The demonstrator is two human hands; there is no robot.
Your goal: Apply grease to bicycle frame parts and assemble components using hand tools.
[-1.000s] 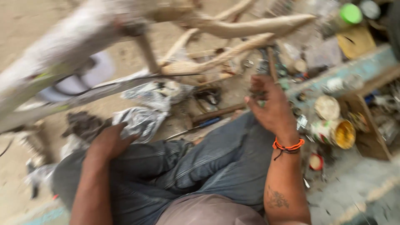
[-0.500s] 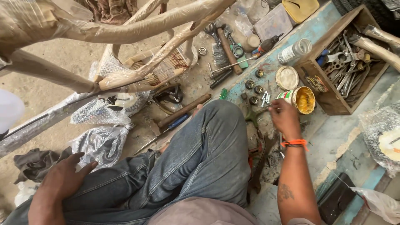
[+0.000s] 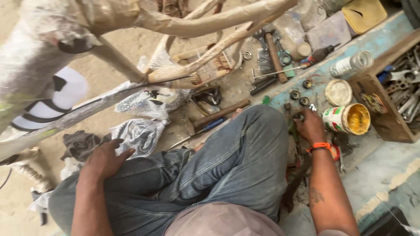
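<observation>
seated person in jeans reaching among small parts on the ground.

right hand, fingers curled, is touching a small round metal part right of centre, beside an open tin; left hand is resting flat and wide on the left knee.

Count, head view. Hands: two, left hand on the near-left knee, right hand at the right among small parts. Open tins: one, tipped on its side, yellow inside; loose round lid: one, just beyond it. Small dark ring-shaped parts near the right hand: four visible. Wooden-handled hammers: two. Crumpled plastic bags: two. Wooden tool crate: one, far right; contents too cluttered to count.
</observation>
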